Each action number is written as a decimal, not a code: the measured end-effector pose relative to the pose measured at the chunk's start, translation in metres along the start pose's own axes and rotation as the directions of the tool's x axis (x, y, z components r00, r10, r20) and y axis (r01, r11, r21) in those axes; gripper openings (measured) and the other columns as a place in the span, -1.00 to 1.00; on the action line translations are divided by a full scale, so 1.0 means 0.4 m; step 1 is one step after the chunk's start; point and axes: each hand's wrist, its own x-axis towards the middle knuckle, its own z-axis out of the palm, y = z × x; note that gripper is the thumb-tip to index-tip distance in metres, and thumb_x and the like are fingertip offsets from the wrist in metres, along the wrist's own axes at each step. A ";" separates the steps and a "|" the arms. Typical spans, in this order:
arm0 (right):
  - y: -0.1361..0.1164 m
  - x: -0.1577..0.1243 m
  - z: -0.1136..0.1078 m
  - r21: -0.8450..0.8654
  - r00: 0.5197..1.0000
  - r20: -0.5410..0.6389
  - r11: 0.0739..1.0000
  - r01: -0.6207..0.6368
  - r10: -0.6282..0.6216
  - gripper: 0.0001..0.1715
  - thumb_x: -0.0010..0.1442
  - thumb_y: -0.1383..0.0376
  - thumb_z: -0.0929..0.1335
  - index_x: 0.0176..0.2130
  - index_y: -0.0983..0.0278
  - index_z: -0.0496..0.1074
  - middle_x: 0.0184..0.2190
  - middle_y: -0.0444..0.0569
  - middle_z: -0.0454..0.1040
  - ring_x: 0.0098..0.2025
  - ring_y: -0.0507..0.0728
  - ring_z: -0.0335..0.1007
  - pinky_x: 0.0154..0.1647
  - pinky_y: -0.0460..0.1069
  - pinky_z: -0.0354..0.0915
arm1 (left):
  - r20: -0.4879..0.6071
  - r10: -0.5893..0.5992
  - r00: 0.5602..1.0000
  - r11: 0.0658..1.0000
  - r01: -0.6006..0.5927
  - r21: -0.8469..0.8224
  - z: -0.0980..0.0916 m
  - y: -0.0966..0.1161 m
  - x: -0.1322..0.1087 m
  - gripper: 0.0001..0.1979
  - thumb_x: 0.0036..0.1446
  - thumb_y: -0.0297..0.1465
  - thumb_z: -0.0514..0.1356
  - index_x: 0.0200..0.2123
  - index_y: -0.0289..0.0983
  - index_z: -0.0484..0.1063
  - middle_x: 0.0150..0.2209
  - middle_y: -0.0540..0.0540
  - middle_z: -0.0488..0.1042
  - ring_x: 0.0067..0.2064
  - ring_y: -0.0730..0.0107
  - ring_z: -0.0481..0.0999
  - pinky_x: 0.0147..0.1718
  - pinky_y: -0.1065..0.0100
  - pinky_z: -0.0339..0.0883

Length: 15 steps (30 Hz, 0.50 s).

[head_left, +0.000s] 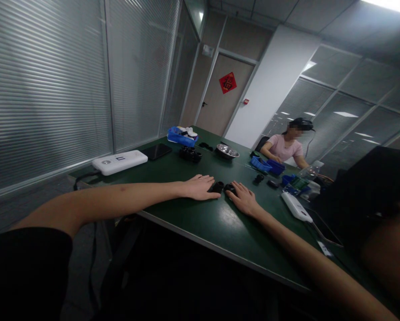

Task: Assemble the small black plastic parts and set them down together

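Note:
My left hand (200, 187) rests low over the green table (173, 209), its thumb and fingers closed around a small black cylindrical part (219, 186). Just to the right, my right hand (244, 199) has its thumb and fingertips on a second black rounded part (230, 187). The two parts lie close together, with a narrow gap between them. What kind of part they are is too dark and small to tell. Beyond my left hand stands a cluster of similar black parts (190, 154).
Further back are a metal bowl (227, 152), a filled blue basket (182, 136) and blue trays (260, 164). White power banks (120, 162) (296, 206) and a phone (157, 151) lie at the sides. A person (288, 145) sits opposite; another leans in at right.

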 end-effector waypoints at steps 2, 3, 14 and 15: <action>0.004 0.001 0.002 0.001 1.000 0.006 1.000 0.004 -0.004 -0.18 0.43 -0.15 0.12 0.44 0.23 0.13 0.48 0.13 0.07 0.52 0.40 -0.13 0.43 0.47 -0.14 | 0.007 0.002 1.000 1.000 -0.002 0.005 -0.001 0.000 -0.001 -0.12 0.28 0.18 -0.04 0.37 -0.39 0.20 0.45 -0.42 0.07 0.47 -0.15 0.04 0.39 -0.09 -0.14; 0.005 0.002 0.002 0.002 1.000 0.003 1.000 0.006 -0.006 -0.18 0.43 -0.16 0.12 0.44 0.23 0.13 0.48 0.13 0.07 0.52 0.41 -0.12 0.43 0.47 -0.14 | 0.011 0.002 1.000 1.000 -0.002 0.010 -0.001 0.000 -0.001 -0.12 0.28 0.19 -0.04 0.37 -0.40 0.19 0.45 -0.42 0.06 0.47 -0.15 0.04 0.39 -0.09 -0.14; 0.000 0.000 -0.001 -0.018 1.000 -0.026 1.000 0.005 -0.006 -0.20 0.42 -0.14 0.15 0.41 0.24 0.19 0.45 0.15 0.15 0.48 0.41 0.00 0.41 0.46 -0.07 | 0.002 0.005 1.000 0.999 -0.005 0.033 -0.002 0.000 -0.004 -0.11 0.28 0.20 -0.08 0.36 -0.37 0.21 0.44 -0.39 0.10 0.47 -0.13 0.05 0.39 -0.04 -0.13; 0.000 -0.001 -0.001 -0.017 0.999 -0.030 1.000 0.010 -0.011 -0.22 0.42 -0.13 0.15 0.41 0.23 0.20 0.44 0.15 0.16 0.48 0.41 0.01 0.41 0.46 -0.07 | 0.005 0.007 1.000 0.999 -0.007 0.040 -0.002 0.001 -0.005 -0.12 0.28 0.20 -0.08 0.36 -0.38 0.20 0.44 -0.39 0.09 0.47 -0.13 0.05 0.39 -0.04 -0.13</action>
